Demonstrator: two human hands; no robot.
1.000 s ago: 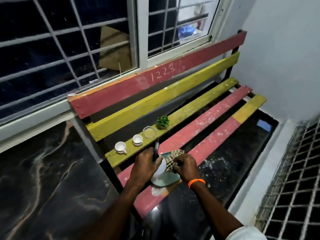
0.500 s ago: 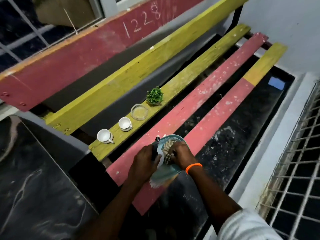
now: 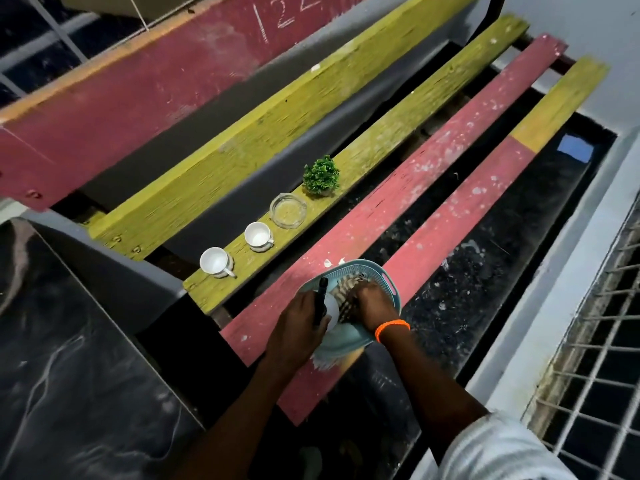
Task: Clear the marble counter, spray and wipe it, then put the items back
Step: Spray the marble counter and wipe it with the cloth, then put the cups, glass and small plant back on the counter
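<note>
A light blue tray lies across the red slats of a bench. My left hand grips a white spray bottle with a black nozzle, lying in the tray. My right hand, with an orange band at the wrist, holds a checked cloth inside the tray. On the yellow slat stand two white cups, the left cup and the right cup, then a glass ashtray and a small green plant. The dark marble counter fills the lower left.
The bench has red and yellow slats and a red backrest with chalk numbers. Dark speckled floor shows between and beyond the slats. A white metal grille is at the right, and a blue patch lies on the floor.
The view has dropped and closed in on the bench. Both hands have stayed at the tray, with the bottle and the cloth lowered into it.
</note>
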